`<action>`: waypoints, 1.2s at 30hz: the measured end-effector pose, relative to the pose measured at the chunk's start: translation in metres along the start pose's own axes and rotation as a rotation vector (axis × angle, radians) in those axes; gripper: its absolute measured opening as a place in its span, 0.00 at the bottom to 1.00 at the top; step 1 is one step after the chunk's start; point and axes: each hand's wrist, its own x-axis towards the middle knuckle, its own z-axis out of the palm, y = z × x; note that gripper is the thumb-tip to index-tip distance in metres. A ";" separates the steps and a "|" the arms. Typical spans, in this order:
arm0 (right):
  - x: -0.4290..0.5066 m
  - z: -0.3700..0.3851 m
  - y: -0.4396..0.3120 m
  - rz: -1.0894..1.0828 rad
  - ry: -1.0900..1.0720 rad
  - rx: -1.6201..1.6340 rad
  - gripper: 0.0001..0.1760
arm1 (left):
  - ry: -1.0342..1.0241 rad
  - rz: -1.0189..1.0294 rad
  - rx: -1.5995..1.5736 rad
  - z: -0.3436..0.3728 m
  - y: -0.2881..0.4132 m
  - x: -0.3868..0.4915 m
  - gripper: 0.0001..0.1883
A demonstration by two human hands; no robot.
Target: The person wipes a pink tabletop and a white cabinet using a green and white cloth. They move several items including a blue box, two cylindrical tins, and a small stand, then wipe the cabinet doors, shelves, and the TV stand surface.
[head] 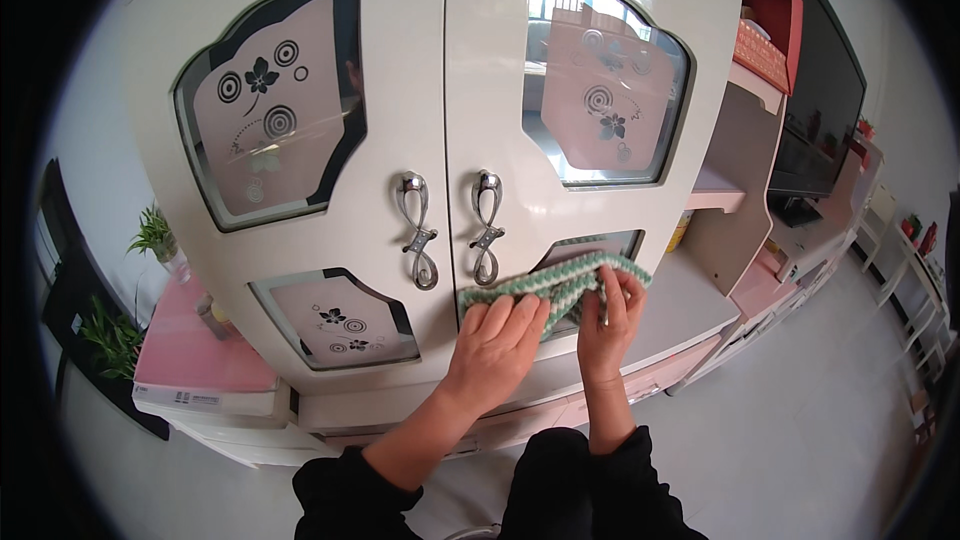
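Observation:
A green-and-white striped cloth [559, 286], partly bunched, lies against the lower part of the right cabinet door [495, 135]. My left hand [499, 345] grips its left end, knuckles up, just below the chrome door handle [486, 232]. At the cloth's right side, my right hand [613, 322] pinches a fold between thumb and fingers. Behind the cloth, the lower glass panel [630, 242] is mostly hidden. The left cabinet door [405, 105] is closed beside it and has a matching chrome handle [417, 232].
A pink-topped low cabinet [202, 349] with a potted plant [154, 234] stands at the left. To the right are open shelves [739, 165], a red box [772, 37] and a flat-screen television [821, 90]. A ledge [675, 307] runs below the doors.

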 end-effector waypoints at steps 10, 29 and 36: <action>-0.080 0.016 -0.008 -0.165 -0.333 0.027 0.25 | -0.329 -0.147 -0.101 -0.006 -0.006 -0.108 0.17; -0.090 0.040 -0.065 -0.278 -0.424 0.043 0.29 | -0.101 -0.294 -0.031 -0.038 -0.030 -0.124 0.15; -0.062 0.065 -0.105 -0.326 -0.308 0.048 0.28 | 0.000 -0.379 0.028 -0.060 -0.053 -0.099 0.12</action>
